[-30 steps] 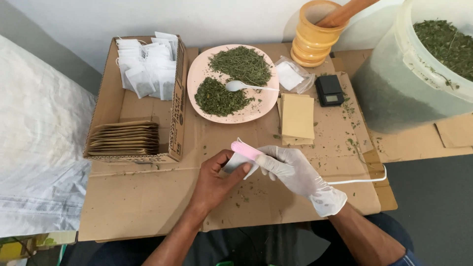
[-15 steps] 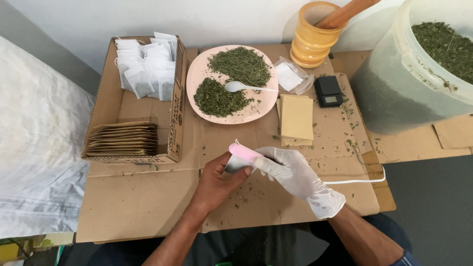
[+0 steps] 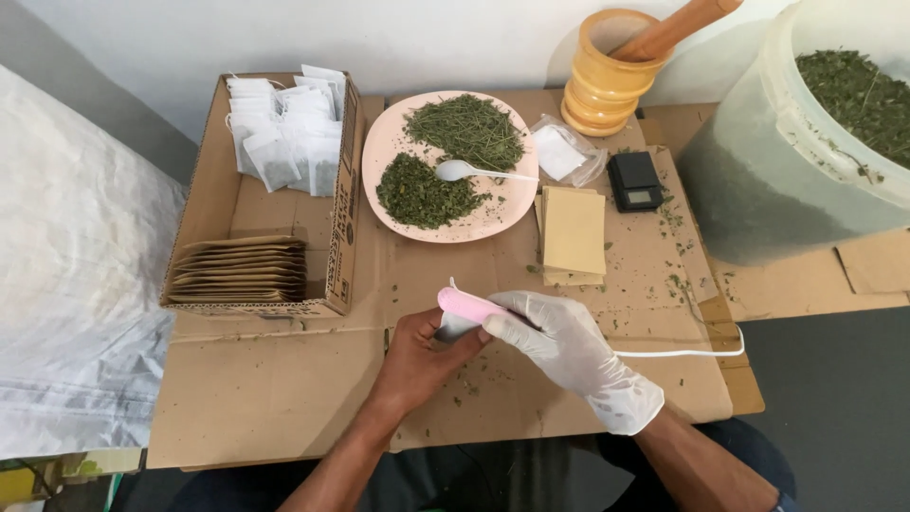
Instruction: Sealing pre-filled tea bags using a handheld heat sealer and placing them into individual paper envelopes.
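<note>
Gloved right hand (image 3: 569, 346) presses pink sealer (image 3: 471, 306) onto the sachet (image 3: 456, 327) in left hand (image 3: 427, 356).

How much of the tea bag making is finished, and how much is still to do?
Done: a bunch of filled tea bags stands in the cardboard box. In hand: the gloved right hand presses a pink corded tool on a small white bag that the bare left hand holds. Left: herbs heaped on the pink plate, a bucket of herbs and tan envelopes lying unused.

Pink plate (image 3: 379, 142) of green herbs; wooden mortar (image 3: 599, 81) — black scale (image 3: 635, 180) beside it.
</note>
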